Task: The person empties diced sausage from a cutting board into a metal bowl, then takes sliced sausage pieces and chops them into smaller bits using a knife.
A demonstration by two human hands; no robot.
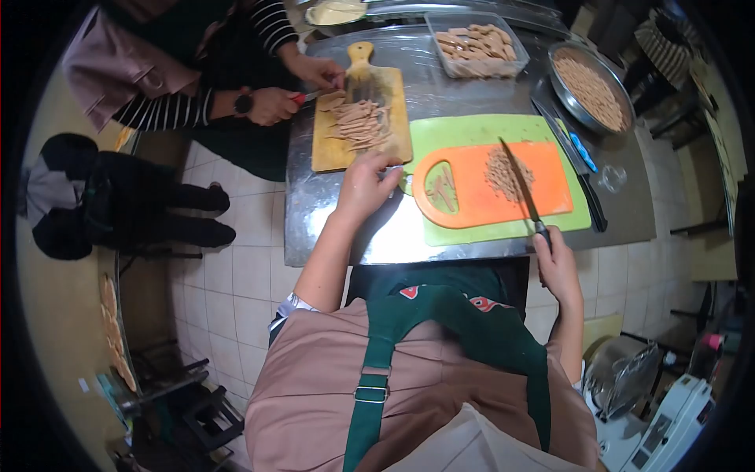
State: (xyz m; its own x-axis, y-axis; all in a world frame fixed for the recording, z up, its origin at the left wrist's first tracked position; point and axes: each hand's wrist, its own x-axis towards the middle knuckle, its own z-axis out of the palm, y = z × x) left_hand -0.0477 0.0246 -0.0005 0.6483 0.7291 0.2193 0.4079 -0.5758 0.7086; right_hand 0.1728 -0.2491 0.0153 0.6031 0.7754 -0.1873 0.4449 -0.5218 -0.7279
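My right hand (557,259) is wrapped round the black handle of a long kitchen knife (517,175). Its blade slants over a heap of small diced pinkish-brown pieces (503,175), which look like sausage, on an orange cutting board (472,206). That board rests on a larger green cutting board (448,234). My left hand (368,185) is at the lower right corner of a wooden cutting board (330,153), thumb apart from the bent fingers, with nothing visible in it. Sausage-like strips (360,124) lie on the wooden board. A few strips (440,190) show in the orange board's handle opening.
A co-worker's hands (271,106) hold a red-handled knife at the wooden board. Behind stand a plastic tub (476,72) of larger pieces and a metal bowl (621,119) of diced ones. Another knife (591,200) and a blue-handled tool (580,148) lie at right.
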